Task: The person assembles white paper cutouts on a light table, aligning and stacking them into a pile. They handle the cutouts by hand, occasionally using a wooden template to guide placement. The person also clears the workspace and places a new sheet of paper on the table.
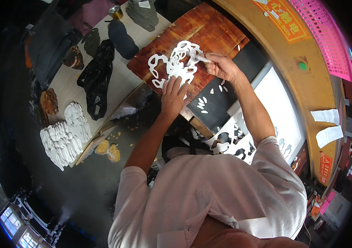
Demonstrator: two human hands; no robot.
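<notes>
White cut-out sheets (154, 66) with rounded holes lie in a loose heap on a reddish-brown wooden board (200, 22). My left hand (173, 96) rests on the near edge of the heap, its fingers stretched out and slightly apart. At the heap's right side my right hand (224, 67) is closed, pinching a thin white strip (202, 58) between thumb and fingers. The strip reaches toward the heap; whether it is still joined to it I cannot tell.
Small white slivers (202, 103) lie on a black surface right of the board. Stacked white pieces (62, 140), a black plastic bag (97, 78) and dark bundles cover the left table. A yellow machine beam (285, 45) curves along the right, beside a bright white panel (273, 95).
</notes>
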